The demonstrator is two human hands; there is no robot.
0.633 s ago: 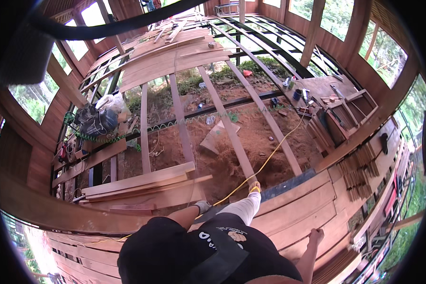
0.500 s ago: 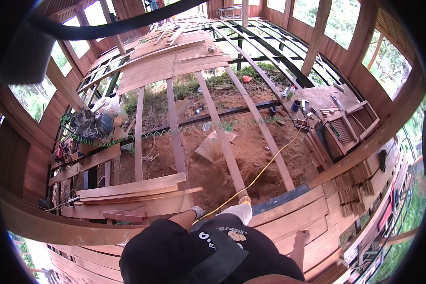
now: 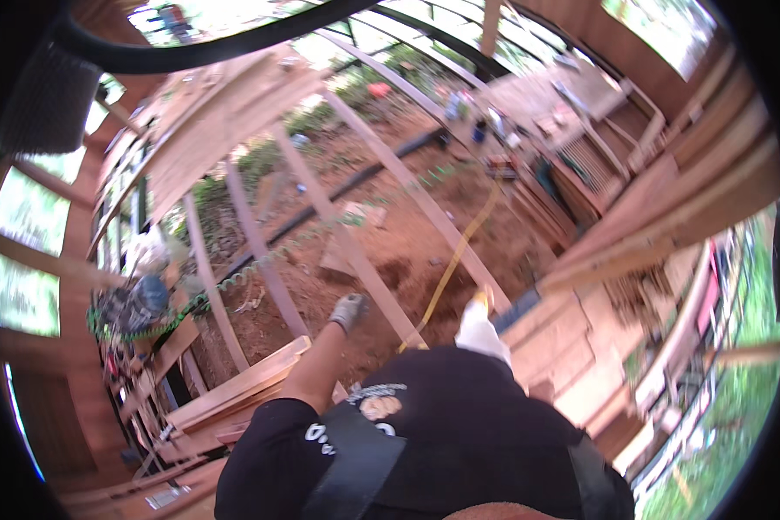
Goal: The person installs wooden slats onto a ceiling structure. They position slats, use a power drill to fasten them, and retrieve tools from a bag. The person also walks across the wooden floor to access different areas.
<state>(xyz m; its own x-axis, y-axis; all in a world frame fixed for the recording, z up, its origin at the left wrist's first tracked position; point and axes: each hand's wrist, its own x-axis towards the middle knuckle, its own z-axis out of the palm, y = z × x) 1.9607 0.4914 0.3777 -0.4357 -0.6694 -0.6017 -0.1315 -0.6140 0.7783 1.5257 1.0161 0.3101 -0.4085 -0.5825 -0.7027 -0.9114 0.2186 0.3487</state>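
My left hand [image 3: 349,310], in a grey glove, hangs out in front of my body above the red soil. Its fingers look curled in, and no object shows in them. Nearby are a bare floor joist [image 3: 342,234] and a stack of planks [image 3: 243,381], both apart from the hand. At my right side only a blurred brownish patch shows where my right hand [image 3: 542,390] seems to be; its fingers cannot be made out. My foot in a white trouser leg [image 3: 483,336] stands at the end of a joist, beside a yellow cable [image 3: 449,282].
Open joists span the soil, with a dark beam [image 3: 364,178] crossing beneath. A green coiled hose [image 3: 234,276] runs across them. Loose boards [image 3: 225,113] cover the far left. At right lies a plywood sheet [image 3: 546,95] with tools, near a thick timber rail [image 3: 659,225].
My view has turned and tilted, with motion blur. My left hand has risen forward, away from my body. My right hand has drawn back, mostly behind my torso.
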